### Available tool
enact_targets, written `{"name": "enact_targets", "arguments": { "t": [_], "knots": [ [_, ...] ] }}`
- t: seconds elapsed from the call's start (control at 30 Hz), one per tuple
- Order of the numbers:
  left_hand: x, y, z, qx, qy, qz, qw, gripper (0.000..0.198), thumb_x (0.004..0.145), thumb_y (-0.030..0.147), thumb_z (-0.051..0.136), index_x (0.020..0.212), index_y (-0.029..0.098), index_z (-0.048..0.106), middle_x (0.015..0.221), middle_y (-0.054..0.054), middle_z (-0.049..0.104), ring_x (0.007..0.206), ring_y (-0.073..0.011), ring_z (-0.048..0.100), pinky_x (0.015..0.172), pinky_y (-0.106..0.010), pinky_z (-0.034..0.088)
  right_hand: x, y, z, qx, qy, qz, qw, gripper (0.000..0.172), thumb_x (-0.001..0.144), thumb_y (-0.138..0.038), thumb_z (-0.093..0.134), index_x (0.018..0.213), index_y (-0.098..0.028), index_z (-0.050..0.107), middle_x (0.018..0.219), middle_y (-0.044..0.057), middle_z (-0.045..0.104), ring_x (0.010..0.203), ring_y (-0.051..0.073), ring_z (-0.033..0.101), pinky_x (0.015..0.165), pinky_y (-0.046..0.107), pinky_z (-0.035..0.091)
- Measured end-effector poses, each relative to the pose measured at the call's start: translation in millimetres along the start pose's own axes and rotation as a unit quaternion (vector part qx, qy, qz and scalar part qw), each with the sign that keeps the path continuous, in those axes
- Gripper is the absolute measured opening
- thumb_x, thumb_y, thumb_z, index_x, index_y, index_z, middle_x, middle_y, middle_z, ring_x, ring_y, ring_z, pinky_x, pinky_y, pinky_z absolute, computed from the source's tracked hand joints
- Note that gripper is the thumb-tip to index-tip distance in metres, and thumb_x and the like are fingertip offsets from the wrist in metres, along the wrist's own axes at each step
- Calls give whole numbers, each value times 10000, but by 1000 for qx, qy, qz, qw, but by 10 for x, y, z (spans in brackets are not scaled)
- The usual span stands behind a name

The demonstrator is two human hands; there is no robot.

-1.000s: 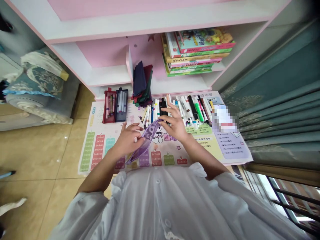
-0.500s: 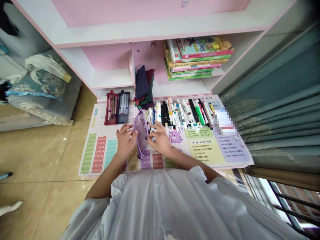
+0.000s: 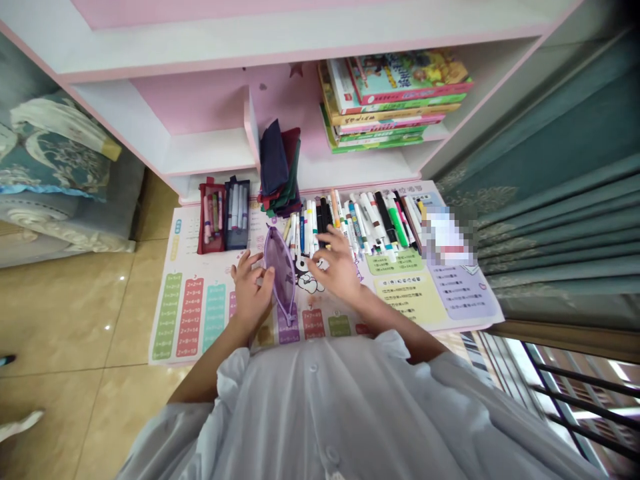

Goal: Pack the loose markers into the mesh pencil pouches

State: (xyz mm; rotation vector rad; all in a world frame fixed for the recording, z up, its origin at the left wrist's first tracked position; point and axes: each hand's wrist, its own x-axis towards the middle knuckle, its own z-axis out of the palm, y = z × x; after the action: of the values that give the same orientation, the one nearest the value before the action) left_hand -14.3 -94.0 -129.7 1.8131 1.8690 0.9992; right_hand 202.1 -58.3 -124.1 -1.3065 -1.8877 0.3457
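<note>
I hold an empty-looking purple mesh pouch; the markers lie loose, unpacked.
Left hand fingers clamp its edge; right hand fingers rest apart on markers.

The person wears a white shirt of light, slightly creased cloth, fastened down the front by a row of small round white buttons. Its short sleeves end in gathered, ruffled cuffs near the elbow. Below them the forearms are uncovered, and the left hand and right hand are bare.
</note>
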Motion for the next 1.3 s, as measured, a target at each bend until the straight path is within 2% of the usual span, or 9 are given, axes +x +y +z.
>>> {"name": "enact_targets", "arguments": {
  "t": [0.13, 0.3, 0.47, 0.7, 0.9, 1.03, 1.17, 1.23, 1.3],
  "knots": [
    [-14, 13, 7, 0, 7, 2, 1000, 412, 905, 420, 540, 559, 198, 518, 1231, -95, 695, 1389, -309, 474, 1167, -606, 230, 298, 342, -214, -133, 67, 48, 988, 233, 842, -292, 647, 624, -211, 657, 1186, 111, 664, 1352, 373, 461, 1136, 645, 356],
    [-28, 4, 25, 4, 1, 15, 1000, 410, 915, 410, 545, 565, 197, 513, 1251, -93, 685, 1398, -301, 466, 1180, -595, 228, 586, 624, -248, -235, 33, 103, 966, 190, 818, -354, 669, 731, -188, 703, 1266, 163, 622, 1386, 444, 387, 1127, 688, 309],
    [-30, 1, 25, 21, -2, 17, 1000, 407, 921, 404, 543, 572, 198, 511, 1260, -84, 679, 1402, -292, 459, 1181, -583, 248, 713, 627, -220, -283, -37, 135, 949, 317, 847, -436, 648, 913, -139, 738, 1331, 209, 578, 1430, 484, 286, 1135, 740, 211],
    [-11, 26, 7, 23, -12, 2, 1000, 385, 914, 412, 542, 590, 204, 529, 1255, -78, 677, 1403, -297, 452, 1186, -599, 246, 793, 600, -239, -346, -65, 129, 927, 282, 791, -376, 686, 917, -133, 753, 1276, 209, 621, 1376, 485, 357, 1090, 778, 236],
    [-21, 18, 32, 8, 0, 0, 1000, 368, 902, 407, 546, 595, 205, 515, 1246, -84, 680, 1398, -292, 460, 1186, -583, 256, 815, 567, -241, -345, -94, 117, 926, 364, 798, -339, 646, 1092, -143, 734, 1248, 193, 632, 1379, 476, 341, 1079, 770, 238],
    [-21, 36, 17, 1, -4, -8, 1000, 341, 896, 411, 558, 620, 212, 531, 1263, -86, 672, 1409, -293, 446, 1188, -582, 247, 797, 532, -294, -336, -110, 120, 928, 317, 795, -277, 601, 1017, -107, 749, 1261, 215, 621, 1396, 470, 333, 1108, 758, 210],
    [-24, 47, 6, -4, -4, -12, 1000, 340, 898, 408, 556, 620, 214, 533, 1259, -86, 673, 1414, -294, 438, 1186, -573, 256, 684, 382, -346, -275, -60, 102, 954, 236, 784, -227, 587, 940, -159, 750, 1273, 171, 630, 1391, 475, 347, 1101, 773, 203],
    [-26, 40, 12, -10, -2, -7, 1000, 333, 897, 405, 556, 625, 213, 537, 1252, -86, 675, 1408, -300, 444, 1177, -579, 265, 575, 239, -348, -231, -40, 86, 968, 150, 771, -213, 588, 771, -173, 732, 1274, 152, 637, 1375, 463, 383, 1102, 741, 246],
    [-25, 27, 24, -13, 4, 2, 1000, 328, 893, 402, 559, 626, 212, 538, 1237, -85, 681, 1395, -309, 458, 1166, -590, 274, 443, 66, -326, -184, -35, 54, 981, 172, 748, -214, 594, 593, -183, 661, 1271, 130, 648, 1358, 440, 423, 1092, 694, 306]
  ]
}}
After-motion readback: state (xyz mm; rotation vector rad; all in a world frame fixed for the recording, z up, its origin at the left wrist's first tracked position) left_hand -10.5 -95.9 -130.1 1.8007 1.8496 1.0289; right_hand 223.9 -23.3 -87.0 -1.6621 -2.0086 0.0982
